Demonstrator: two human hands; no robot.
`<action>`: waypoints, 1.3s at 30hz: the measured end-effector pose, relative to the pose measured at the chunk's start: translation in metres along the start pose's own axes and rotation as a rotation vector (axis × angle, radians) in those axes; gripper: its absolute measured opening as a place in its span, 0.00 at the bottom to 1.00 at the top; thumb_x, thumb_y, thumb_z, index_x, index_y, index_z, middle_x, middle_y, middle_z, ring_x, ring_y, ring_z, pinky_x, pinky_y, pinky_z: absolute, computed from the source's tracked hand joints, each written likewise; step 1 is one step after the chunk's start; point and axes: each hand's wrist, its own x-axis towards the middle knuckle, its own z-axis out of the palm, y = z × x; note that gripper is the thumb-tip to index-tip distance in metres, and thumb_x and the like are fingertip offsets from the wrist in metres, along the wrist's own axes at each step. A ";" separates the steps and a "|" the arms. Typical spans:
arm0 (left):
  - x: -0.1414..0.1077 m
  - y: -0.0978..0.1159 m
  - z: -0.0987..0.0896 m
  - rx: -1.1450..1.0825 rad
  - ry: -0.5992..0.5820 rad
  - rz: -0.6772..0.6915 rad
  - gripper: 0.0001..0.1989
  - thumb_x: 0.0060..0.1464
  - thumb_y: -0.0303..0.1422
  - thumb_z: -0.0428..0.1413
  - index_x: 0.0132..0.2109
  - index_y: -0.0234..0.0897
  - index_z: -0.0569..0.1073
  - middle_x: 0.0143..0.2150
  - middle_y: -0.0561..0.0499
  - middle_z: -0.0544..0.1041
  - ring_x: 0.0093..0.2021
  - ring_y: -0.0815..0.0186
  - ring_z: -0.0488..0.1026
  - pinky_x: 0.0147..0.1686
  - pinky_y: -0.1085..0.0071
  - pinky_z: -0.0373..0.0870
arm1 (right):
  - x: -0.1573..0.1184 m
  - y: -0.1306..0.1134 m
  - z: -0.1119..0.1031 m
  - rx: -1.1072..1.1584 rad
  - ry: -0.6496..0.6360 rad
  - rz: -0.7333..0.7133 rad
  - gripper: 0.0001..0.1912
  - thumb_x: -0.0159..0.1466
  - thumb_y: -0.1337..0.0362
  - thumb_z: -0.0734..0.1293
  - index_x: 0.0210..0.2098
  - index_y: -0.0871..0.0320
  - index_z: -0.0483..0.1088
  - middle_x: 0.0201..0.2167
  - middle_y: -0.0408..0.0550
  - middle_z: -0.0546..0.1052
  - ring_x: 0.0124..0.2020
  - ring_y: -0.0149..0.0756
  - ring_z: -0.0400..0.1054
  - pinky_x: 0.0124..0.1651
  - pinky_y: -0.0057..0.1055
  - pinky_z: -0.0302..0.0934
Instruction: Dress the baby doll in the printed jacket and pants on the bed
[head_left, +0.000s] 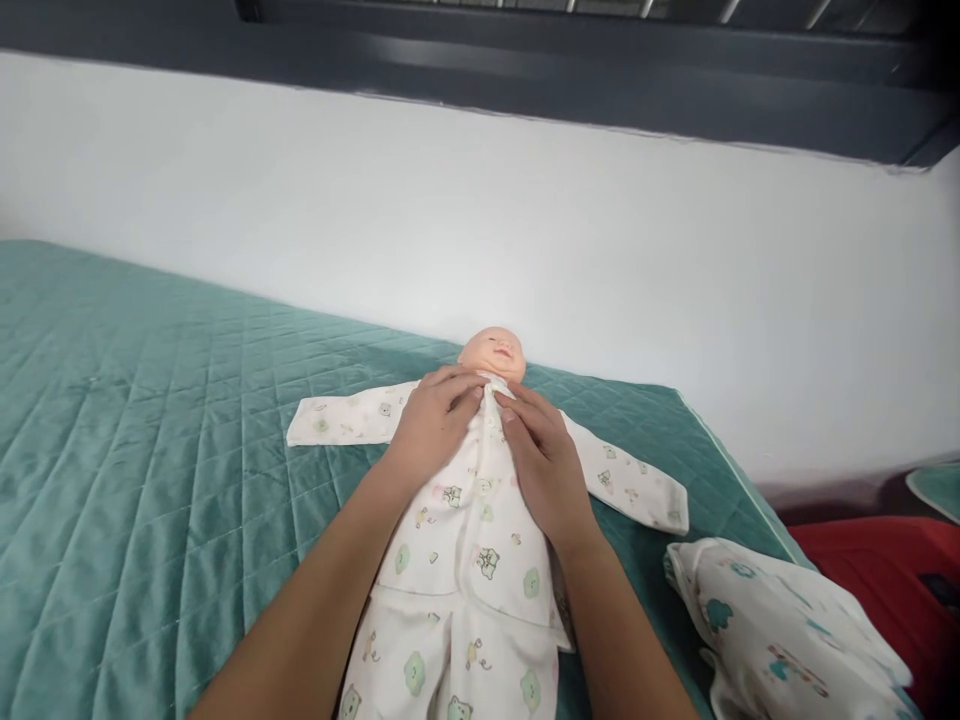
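Note:
A baby doll (492, 352) lies on its back, its head toward the wall, in a white printed outfit (480, 540) with long sleeves spread to both sides. My left hand (442, 415) rests at the collar on the left, its fingers closed on the edge of the outfit. On the other side of the front seam my right hand (541, 450) has its thumb and fingers together on the collar fabric. Both hands are just below the doll's chin, close to each other. No doll hands show at the sleeve ends.
A green quilted cover (165, 480) lies under the doll, its edge at the right. A crumpled white printed cloth (787, 630) lies at the lower right, beside a red item (885, 570). Behind stands a white wall (450, 220) below a dark frame (525, 65).

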 end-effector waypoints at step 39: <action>-0.017 -0.005 -0.015 -0.245 -0.183 0.038 0.10 0.61 0.41 0.55 0.42 0.44 0.80 0.64 0.52 0.70 0.65 0.59 0.65 0.68 0.60 0.55 | -0.043 -0.006 -0.005 0.128 0.041 -0.068 0.14 0.70 0.56 0.62 0.51 0.45 0.77 0.63 0.43 0.70 0.66 0.41 0.60 0.70 0.46 0.51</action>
